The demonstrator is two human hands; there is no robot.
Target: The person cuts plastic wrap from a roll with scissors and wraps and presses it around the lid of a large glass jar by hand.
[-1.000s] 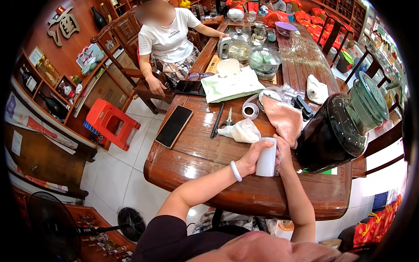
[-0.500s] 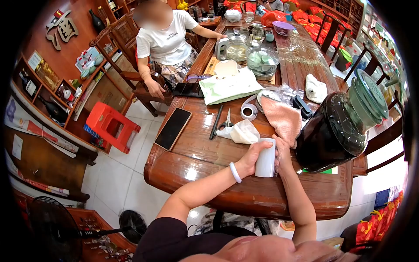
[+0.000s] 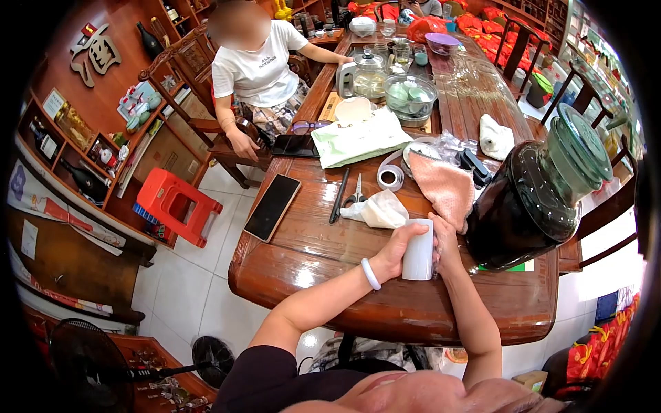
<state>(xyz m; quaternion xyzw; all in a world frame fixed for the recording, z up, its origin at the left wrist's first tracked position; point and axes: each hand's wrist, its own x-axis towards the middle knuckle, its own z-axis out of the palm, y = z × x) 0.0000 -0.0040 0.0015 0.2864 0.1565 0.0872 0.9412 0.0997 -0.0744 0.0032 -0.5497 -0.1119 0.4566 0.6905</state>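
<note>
By the table's left edge lies a phone, then a pen and scissors. Toward the near edge, the left hand grips a white roll, matched on its other side by the right hand; whether the roll touches wood, I can't tell. A pink cloth comes next, then a dark jar near the right edge.

I see a gleaming glass jar; near it, nubbly pink cloth, smooth white cylinder; beneath, glossy wooden table.
</note>
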